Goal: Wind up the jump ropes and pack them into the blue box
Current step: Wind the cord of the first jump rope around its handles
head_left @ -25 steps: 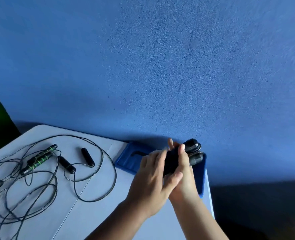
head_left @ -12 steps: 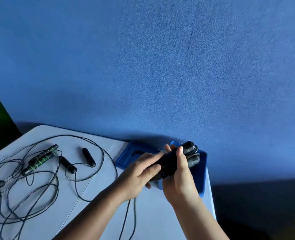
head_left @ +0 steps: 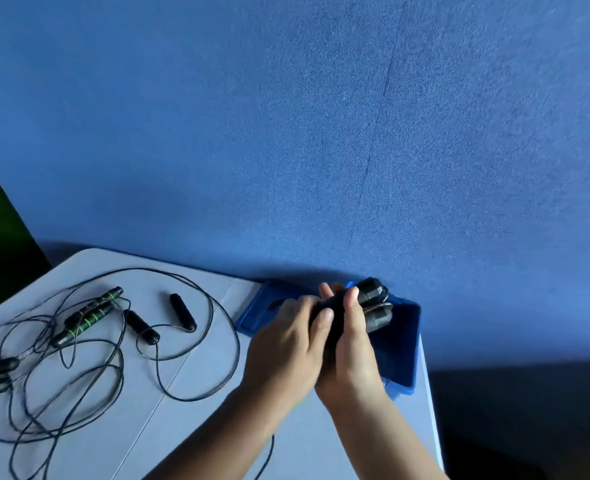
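With the right hand point(head_left: 350, 358), grips the black handles point(head_left: 373, 301) of a jump rope, thumb and fingers curled round them, just above the open blue box point(head_left: 406, 341) at the far right corner of the table point(head_left: 189, 427). With the left hand point(head_left: 286, 348), clasps the same bundle from the left, fingers bent over it. Lets a thin black cord point(head_left: 270, 452) hang below the left forearm. Leaves other ropes uncoiled and tangled on the left: green-striped handles point(head_left: 89, 315), plain black handles point(head_left: 182, 311). Blue lid point(head_left: 253, 317) flat beside the box.
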`<state>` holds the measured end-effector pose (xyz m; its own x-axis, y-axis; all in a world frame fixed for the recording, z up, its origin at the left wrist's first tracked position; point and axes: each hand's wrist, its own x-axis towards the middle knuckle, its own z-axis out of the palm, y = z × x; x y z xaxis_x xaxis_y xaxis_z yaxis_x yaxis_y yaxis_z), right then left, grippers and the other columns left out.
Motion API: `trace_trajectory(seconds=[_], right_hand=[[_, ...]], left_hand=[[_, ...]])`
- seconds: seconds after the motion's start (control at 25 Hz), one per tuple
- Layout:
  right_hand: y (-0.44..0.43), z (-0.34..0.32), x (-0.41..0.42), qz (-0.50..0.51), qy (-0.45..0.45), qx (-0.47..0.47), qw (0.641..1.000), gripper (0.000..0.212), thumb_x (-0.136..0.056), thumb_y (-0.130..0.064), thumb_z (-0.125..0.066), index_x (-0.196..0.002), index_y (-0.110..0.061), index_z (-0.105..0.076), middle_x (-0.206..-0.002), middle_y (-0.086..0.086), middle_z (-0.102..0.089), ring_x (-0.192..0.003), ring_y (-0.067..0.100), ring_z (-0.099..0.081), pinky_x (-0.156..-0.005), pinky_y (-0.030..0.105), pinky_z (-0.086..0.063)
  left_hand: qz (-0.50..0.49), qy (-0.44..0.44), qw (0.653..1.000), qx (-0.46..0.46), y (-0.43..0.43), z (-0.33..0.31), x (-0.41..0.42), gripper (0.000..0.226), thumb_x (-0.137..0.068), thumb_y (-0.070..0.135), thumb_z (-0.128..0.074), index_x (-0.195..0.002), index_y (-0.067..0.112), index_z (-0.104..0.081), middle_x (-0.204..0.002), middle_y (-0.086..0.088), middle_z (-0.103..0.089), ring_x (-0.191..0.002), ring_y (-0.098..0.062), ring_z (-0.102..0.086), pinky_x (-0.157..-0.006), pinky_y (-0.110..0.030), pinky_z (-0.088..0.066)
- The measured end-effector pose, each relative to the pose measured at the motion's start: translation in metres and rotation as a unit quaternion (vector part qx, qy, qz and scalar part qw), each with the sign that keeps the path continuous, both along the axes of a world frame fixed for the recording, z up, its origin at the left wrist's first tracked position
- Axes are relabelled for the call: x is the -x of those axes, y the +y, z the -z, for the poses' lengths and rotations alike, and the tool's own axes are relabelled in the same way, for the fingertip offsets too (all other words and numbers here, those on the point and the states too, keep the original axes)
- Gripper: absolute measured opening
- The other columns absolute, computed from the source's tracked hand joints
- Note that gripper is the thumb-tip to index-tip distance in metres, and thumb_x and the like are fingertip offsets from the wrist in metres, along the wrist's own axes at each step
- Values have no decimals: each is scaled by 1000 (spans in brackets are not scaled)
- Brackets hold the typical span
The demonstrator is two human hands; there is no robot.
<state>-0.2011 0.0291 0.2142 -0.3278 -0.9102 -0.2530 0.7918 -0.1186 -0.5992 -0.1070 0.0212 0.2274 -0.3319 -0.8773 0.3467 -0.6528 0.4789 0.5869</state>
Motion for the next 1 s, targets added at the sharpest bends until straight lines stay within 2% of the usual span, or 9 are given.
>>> trace_trajectory(seconds=[0.28,0.44,0.52,0.6,0.64,0.72,0.8,0.88,1.0], right_hand=[[6,3,5,-25,4,9,1000,46,-82,-52,-67,-117,-21,-71,-123,6,-69,-121,23,-64,-111,46,-44],[5,6,8,-94,-40,53,993,63,-81,-66,-64,-131,-27,-64,-141,11,-61,-131,26,-57,-114,48,-37],[3,10,-5,-215,-44,40,975,66,-83,-66,-63,-133,-24,-62,-136,8,-63,-127,27,-59,-103,43,-44],[18,17,-15,-261,100,5,960,54,-85,-55,-63,-125,-18,-64,-118,7,-68,-109,24,-66,-87,39,-49],[23,22,-22,-335,37,-23,941,47,-83,-43,-65,-121,-15,-64,-107,6,-70,-102,22,-68,-88,39,-49],[34,31,-31,-414,182,24,892,28,-79,-21,-66,-104,-8,-69,-79,6,-66,-79,24,-70,-88,40,-52],[31,42,-18,-391,263,5,882,10,-74,-15,-68,-82,-8,-67,-57,7,-44,-52,21,-50,-74,39,-58],[25,49,16,-357,313,-24,880,8,-67,-17,-68,-67,-15,-59,-58,5,-25,-50,17,-28,-58,33,-55],[12,36,69,-327,395,-30,858,13,-73,-15,-62,-61,-19,-56,-60,2,-27,-47,11,-28,-49,28,-46]], left_hand=[[124,-139,982,35,-12,3,-22,73,-92,76,-23,-154,37,-23,-129,4,-51,-104,-22,-65,-78,-38,-53],[131,-191,969,82,-28,-7,-26,83,-88,81,-12,-148,27,-30,-128,-2,-57,-103,-30,-66,-79,-42,-53],[128,-186,970,88,-38,-16,-28,89,-85,85,-13,-144,24,-37,-129,-5,-60,-107,-33,-66,-82,-42,-53],[128,-181,971,91,-42,-26,-28,85,-86,79,-17,-144,22,-41,-133,-6,-61,-111,-33,-65,-86,-42,-53],[131,-183,969,97,-42,-30,-28,84,-87,77,-16,-144,21,-42,-134,-6,-61,-111,-32,-65,-86,-41,-52],[134,-198,964,114,-42,-39,-30,82,-88,76,-16,-142,21,-43,-132,-6,-63,-109,-33,-65,-84,-41,-53],[117,-216,961,130,-47,-46,-40,81,-88,75,-16,-137,19,-46,-127,-7,-67,-107,-35,-67,-81,-43,-54],[104,-237,956,140,-50,-48,-53,83,-89,77,-15,-131,16,-52,-120,-8,-69,-105,-36,-66,-82,-44,-54],[133,-286,941,120,-42,-39,-64,96,-84,85,-2,-125,16,-54,-112,-3,-66,-105,-28,-58,-87,-41,-48]])
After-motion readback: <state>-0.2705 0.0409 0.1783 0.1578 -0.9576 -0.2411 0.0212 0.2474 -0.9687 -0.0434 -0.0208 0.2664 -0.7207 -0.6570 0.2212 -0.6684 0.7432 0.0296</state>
